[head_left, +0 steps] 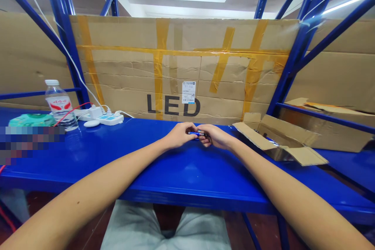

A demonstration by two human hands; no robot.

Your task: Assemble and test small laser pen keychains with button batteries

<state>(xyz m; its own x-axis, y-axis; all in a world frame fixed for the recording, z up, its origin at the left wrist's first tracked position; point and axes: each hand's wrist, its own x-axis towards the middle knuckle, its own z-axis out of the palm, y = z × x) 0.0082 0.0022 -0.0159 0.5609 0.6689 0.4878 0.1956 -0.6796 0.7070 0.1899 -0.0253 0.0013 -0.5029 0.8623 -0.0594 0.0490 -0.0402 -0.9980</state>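
Where the two forearms meet over the middle of the blue bench [175,172], the left hand [179,135] and the right hand [217,136] come together on one small blue cylinder [195,133]. It lies level between their fingertips, just above the bench top; what kind of thing it is cannot be made out. Both hands are curled closed about it, the left on its blue end, the right on its darker end. Near the right hand lies one open cardboard box [281,140] with its flaps spread. At the far left are one water bottle [60,105] with a white cap and red label, one white power strip [102,118] with plugs in it, one white oval thing [91,123] just in front of the strip, and one green packet [32,120]. One taped cardboard sheet [181,70] marked LED stands behind the bench.
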